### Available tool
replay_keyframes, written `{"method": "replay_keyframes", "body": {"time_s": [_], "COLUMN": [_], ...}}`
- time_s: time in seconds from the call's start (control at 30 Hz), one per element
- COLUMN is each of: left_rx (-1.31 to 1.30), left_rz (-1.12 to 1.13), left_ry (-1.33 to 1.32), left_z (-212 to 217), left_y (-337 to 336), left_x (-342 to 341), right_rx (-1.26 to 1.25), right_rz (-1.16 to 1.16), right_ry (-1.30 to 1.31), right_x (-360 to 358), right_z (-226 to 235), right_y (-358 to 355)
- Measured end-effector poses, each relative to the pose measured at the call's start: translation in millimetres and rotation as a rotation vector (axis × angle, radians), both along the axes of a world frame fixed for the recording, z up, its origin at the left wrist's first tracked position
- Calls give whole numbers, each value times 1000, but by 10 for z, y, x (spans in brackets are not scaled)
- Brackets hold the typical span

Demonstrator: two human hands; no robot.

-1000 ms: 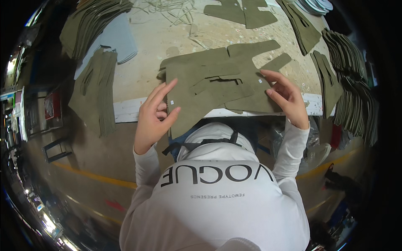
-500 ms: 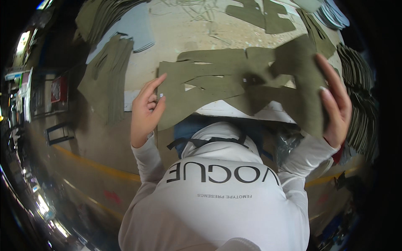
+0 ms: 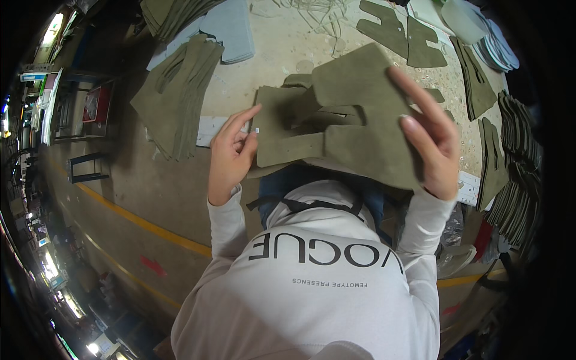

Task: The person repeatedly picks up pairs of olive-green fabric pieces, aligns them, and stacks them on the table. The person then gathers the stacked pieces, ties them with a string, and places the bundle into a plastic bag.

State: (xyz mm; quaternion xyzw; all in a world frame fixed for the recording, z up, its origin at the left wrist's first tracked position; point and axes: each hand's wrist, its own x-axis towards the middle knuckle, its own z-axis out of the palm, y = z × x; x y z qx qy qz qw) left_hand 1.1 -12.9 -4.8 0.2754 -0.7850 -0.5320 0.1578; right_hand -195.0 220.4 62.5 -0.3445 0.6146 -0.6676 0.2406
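Your left hand [image 3: 231,157] pinches the left edge of the olive cut fabric piece [image 3: 354,123], and your right hand [image 3: 433,144] grips its right side with the fingers spread over it. You hold the piece lifted in front of your chest, above the near edge of the surface [image 3: 288,51]. A stack of same-coloured pieces [image 3: 177,99] lies to your left, and more stacks [image 3: 510,162] lie to your right.

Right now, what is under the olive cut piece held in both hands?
Under the olive cut piece, similar olive pieces peek out on the worktable. How many lie beneath is covered.
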Motion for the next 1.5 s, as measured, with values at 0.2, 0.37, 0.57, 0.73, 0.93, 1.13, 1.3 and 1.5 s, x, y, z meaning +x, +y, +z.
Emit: {"method": "replay_keyframes", "body": {"time_s": [0.2,0.37,0.57,0.73,0.93,1.13,1.3,1.5], "left_rx": [82,78,64,-67,-56,-157,-264,-264], "left_rz": [26,-17,-28,-7,13,13,27,39], "left_ry": [38,41,38,24,53,87,-5,57], "left_z": [-24,-49,0,44,46,161,223,150], "left_y": [-14,-13,25,54,66,206,260,249], "left_x": [18,-10,-80,-90,-118,-142,-131,-139], "right_rx": [231,275,265,322,373,467,326,217], "right_rz": [-10,-52,-58,-259,-389,-157,29,54], "right_ry": [60,33,13,133,623,654,474,418], "right_x": [-199,-252,-212,-370,-295,119,592,800], "right_z": [-692,-797,-729,-37,541,-105,-440,-499], "right_y": [-71,123,112,521,675,-203,-764,-1047]}}
